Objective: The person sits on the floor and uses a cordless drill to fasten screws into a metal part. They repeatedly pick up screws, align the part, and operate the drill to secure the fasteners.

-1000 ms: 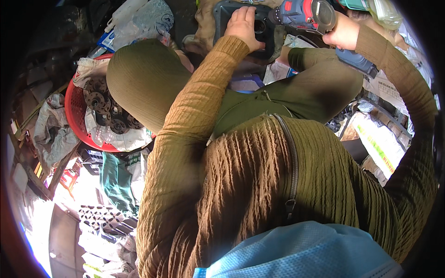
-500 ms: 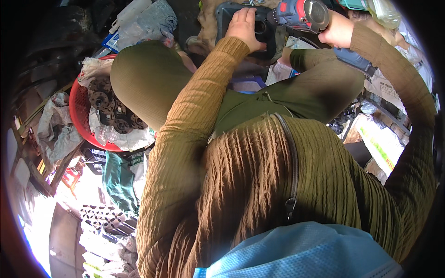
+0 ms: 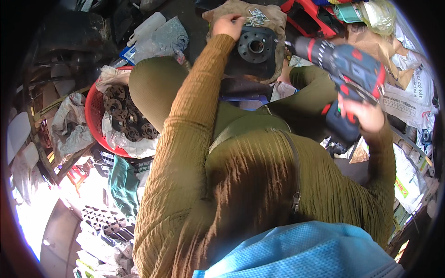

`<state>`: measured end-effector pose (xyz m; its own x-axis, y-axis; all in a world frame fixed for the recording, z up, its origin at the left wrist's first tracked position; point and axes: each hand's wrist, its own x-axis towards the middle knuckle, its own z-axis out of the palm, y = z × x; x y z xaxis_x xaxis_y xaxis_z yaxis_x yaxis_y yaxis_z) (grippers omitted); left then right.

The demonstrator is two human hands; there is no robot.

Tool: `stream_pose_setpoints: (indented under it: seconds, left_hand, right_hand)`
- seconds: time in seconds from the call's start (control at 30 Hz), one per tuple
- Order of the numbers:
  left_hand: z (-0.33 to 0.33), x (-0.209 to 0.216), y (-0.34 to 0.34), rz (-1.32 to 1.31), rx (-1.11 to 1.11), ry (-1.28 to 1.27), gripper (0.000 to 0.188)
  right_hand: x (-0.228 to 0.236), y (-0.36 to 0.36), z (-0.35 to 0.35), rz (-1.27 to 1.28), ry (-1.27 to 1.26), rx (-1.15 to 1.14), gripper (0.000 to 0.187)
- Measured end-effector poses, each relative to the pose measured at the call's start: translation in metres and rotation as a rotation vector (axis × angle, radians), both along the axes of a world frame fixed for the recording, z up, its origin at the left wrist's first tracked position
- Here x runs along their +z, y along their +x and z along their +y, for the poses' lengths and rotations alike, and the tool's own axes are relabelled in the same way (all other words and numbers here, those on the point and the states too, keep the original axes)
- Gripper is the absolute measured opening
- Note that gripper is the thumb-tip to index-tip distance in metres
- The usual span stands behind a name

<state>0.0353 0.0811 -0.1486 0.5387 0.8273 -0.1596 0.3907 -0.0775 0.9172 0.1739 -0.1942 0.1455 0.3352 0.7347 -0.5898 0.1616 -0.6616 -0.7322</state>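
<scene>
My right hand grips a blue-grey and red cordless drill by its handle, with the bit end pointing to the upper left. A dark plastic housing lies between my legs. Set in it is a round metal flange with a central bore and a ring of holes. At the housing's far left corner, my left hand has its fingers drawn together in a pinch; whatever is in them is too small to make out. Beside those fingertips is a small pile of silvery screws on a tan cloth.
To my left stands a red basket holding several dark metal flanges on white sacking. A red plastic housing lies at the far right. Clear plastic bags and a white bottle are at the far left; sacks and paper lie to the right.
My left hand has left the housing and moved to the screws, uncovering the flange. The drill has swung back to the right and nearer to me, away from the housing.
</scene>
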Motion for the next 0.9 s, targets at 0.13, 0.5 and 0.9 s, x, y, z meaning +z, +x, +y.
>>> stream_pose_setpoints:
  seconds: [0.13,0.5,0.9]
  left_hand:
    - [0.037,-0.033,0.033,0.190,-0.259,0.416,0.022]
    - [0.038,-0.057,0.062,0.546,-0.561,0.825,0.025]
    - [0.034,-0.046,0.062,0.495,-0.595,0.781,0.025]
  right_hand:
    - [0.008,-0.013,-0.039,-0.003,-0.013,-0.099,0.016]
    - [0.005,-0.023,-0.065,0.012,0.011,-0.272,0.038]
    - [0.016,-0.047,-0.055,0.039,0.063,-0.303,0.027]
